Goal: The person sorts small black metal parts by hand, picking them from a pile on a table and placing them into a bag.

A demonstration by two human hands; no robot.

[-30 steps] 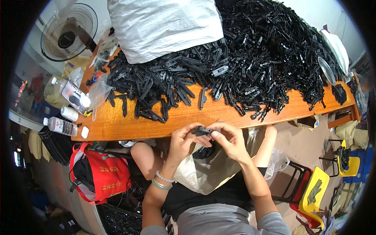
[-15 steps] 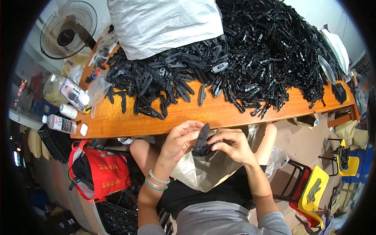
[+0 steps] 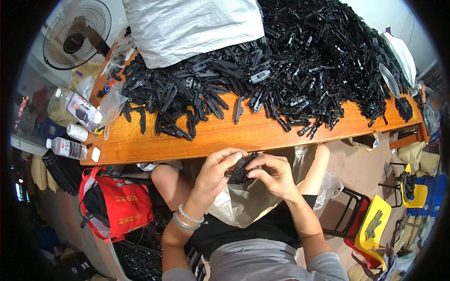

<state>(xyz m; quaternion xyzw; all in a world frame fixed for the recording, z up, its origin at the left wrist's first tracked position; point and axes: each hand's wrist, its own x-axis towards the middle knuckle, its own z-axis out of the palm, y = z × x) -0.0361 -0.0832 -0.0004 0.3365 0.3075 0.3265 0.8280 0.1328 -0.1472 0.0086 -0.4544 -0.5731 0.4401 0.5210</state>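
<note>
Above my lap, just off the table's near edge, my left hand (image 3: 215, 172) is closed on a dark plastic part (image 3: 241, 169) between thumb and fingers. On its other side, the thumb and fingertips of my right hand (image 3: 277, 176) pinch the same black piece or one against it; the fingers hide where they meet. A beige woven sack (image 3: 251, 202) lies open across my lap beneath both hands. Long black plastic parts of a similar look form a big pile (image 3: 323, 70) on the wooden table (image 3: 211, 143). One such part (image 3: 238, 110) lies apart at the pile's front.
A white woven sack (image 3: 197, 30) covers the pile's left. Further left are a phone (image 3: 84, 111), a water bottle (image 3: 66, 147), a white jar (image 3: 77, 132) and a fan (image 3: 77, 37). A red bag (image 3: 124, 208) stands beside my leg; a yellow chair (image 3: 375, 229) is at right.
The long black part that stood upright at my left fingertips is now tilted and lower, mostly behind my fingers. My right fingers have shifted slightly up and left. The whole view has moved a little.
</note>
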